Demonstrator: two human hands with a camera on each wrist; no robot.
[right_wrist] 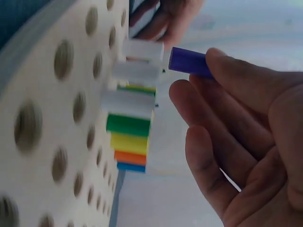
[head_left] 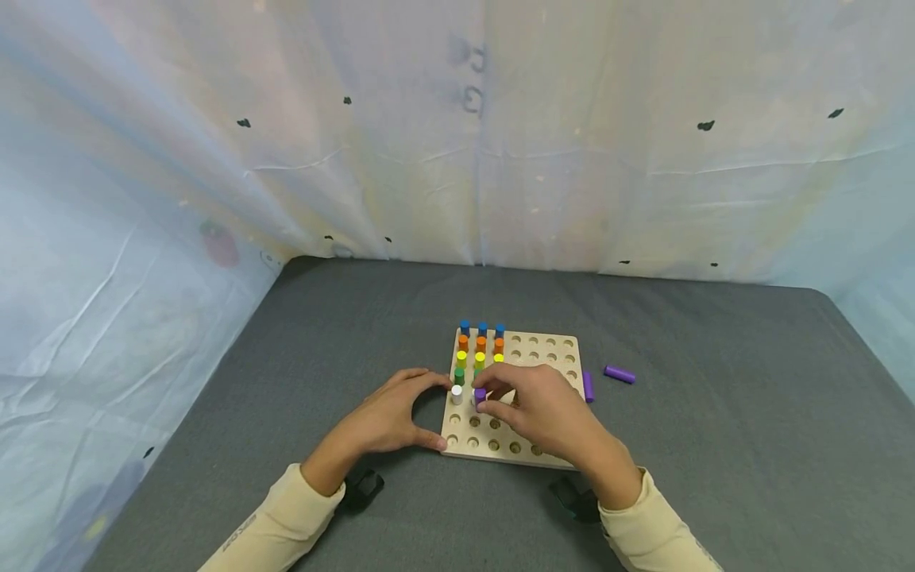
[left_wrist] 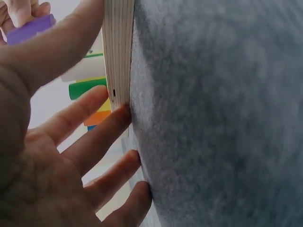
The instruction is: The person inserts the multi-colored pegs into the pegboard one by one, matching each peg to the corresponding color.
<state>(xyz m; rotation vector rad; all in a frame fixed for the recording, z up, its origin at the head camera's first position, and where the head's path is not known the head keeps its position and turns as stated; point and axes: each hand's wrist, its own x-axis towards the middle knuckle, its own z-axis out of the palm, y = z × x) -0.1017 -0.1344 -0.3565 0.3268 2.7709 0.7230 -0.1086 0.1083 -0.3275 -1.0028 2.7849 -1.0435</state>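
A wooden pegboard (head_left: 565,381) with rows of round holes lies on the table. My right hand (head_left: 546,409) pinches a purple peg (right_wrist: 187,61) between thumb and fingers, above the board's left part and apart from the white pegs (right_wrist: 128,101). My left hand (head_left: 389,413) rests along the board's left edge, thumb at the near corner and fingertips touching the side (left_wrist: 118,56). Blue pegs (head_left: 482,328), orange pegs (head_left: 481,344), yellow pegs (head_left: 480,359) and green pegs (head_left: 459,376) stand in rows behind the white ones. My right hand partly hides the green and white rows.
Two more purple pegs are on the grey tabletop (head_left: 357,318): one purple peg (head_left: 588,386) beside the board's right edge, another purple peg (head_left: 619,374) farther right. A pale patterned curtain (head_left: 543,191) hangs behind the table.
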